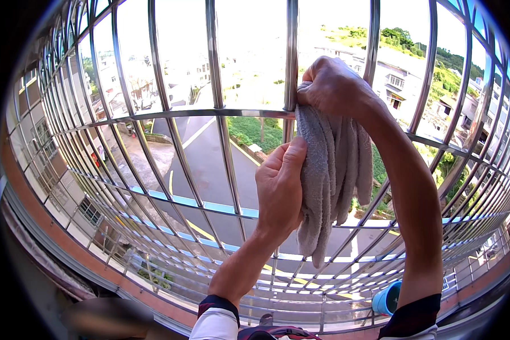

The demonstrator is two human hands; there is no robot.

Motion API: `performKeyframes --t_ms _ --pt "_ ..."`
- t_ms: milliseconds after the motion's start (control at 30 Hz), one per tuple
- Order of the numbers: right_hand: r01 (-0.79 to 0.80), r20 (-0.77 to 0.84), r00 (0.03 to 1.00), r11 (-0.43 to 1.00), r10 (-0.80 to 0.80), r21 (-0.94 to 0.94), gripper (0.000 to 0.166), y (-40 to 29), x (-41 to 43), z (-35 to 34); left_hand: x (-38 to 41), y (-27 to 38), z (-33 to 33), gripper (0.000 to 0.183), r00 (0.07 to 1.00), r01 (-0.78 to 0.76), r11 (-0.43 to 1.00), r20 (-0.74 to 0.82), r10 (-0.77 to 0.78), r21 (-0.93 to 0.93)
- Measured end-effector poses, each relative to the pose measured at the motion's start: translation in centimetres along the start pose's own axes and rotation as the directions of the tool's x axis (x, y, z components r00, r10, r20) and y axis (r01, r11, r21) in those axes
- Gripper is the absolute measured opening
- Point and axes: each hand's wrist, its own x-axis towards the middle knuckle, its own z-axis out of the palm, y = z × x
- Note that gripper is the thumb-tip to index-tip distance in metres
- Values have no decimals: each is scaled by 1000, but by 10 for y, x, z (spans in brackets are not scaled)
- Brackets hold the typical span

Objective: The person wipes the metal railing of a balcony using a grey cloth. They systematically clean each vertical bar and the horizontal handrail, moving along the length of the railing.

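A grey terry cloth [318,170] hangs in loose folds in front of the metal bars of a window cage. My right hand [333,87] grips its bunched top, close to an upright bar [292,55] and above the horizontal rail [255,113]. Lower down, my left hand [280,182] pinches the cloth's left edge between thumb and fingers. The cloth's lower ends dangle free below both hands. Part of its top is hidden behind my right hand.
Shiny metal bars curve around on all sides, with a lower rail [187,202] and a barred floor. A blue bucket [381,302] stands at the lower right, partly behind my right arm. Outside lie a road [204,170], greenery [255,131] and buildings [393,80].
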Motion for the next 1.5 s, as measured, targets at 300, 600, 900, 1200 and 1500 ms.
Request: performKeyframes --t_ms 300,600,900,1200,1500 --pt "68 96 992 980 -87 185 18 18 26 20 13 -16 9 29 999 -37 992 -5 37 -118" --pt "119 182 977 992 -109 -45 37 2 9 -15 -20 -29 -15 33 990 -122 987 -61 129 99" --pt "86 127 989 995 -79 -52 34 10 20 3 0 -28 3 32 971 -165 982 -160 179 93" --pt "38 181 983 995 -22 -89 39 1 17 -8 -20 -31 -8 31 961 -213 944 -122 249 252" --pt "71 -81 993 980 -88 -187 28 -14 -20 -5 -8 19 -28 25 977 -120 963 -146 158 240"
